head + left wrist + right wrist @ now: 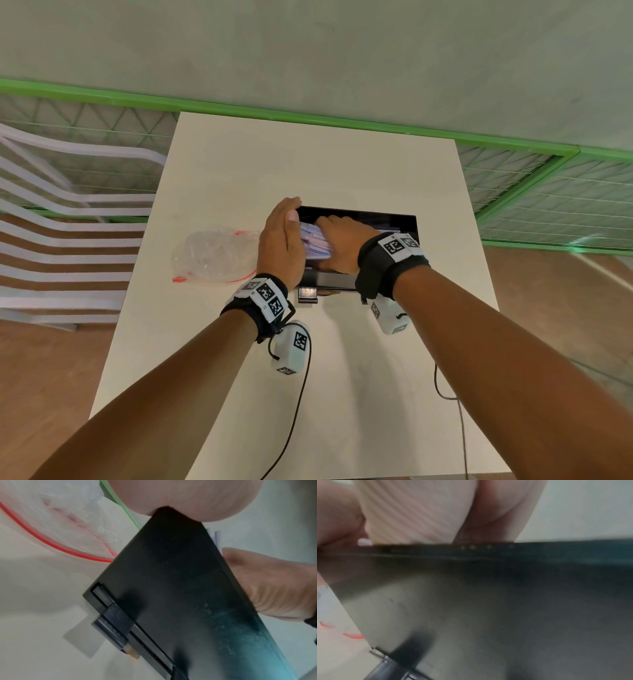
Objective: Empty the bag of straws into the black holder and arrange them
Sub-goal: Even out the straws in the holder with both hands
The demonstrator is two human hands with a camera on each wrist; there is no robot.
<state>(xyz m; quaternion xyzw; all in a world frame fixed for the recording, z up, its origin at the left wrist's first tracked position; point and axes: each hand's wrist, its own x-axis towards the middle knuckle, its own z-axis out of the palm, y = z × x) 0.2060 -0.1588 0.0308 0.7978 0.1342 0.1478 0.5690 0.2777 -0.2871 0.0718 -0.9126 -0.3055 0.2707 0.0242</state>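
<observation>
The black holder (pixel 407 226) stands on the white table (pixel 308 164), its long axis running left to right across the table, with bare tabletop beyond its far wall and to its right. Straws (pixel 313 240) lie inside the holder at its left end; their direction cannot be judged exactly. The left hand (pixel 282 245) stands on edge against the holder's left end, fingers straight and together, pressed flat along that end and gripping nothing. The right hand (pixel 334 243) reaches down into the holder and rests on the straws; whether its fingers curl around any of them cannot be seen. The empty clear bag (pixel 214 253), edged with a red zip strip, lies flat just left of the holder, beside the left hand. A small clip-like tab (pixel 307 294) juts from the holder's near wall. White chairs (pixel 68 240) stand well left of the holder, past the table edge; a green-framed mesh fence (pixel 548 192) runs behind it.
</observation>
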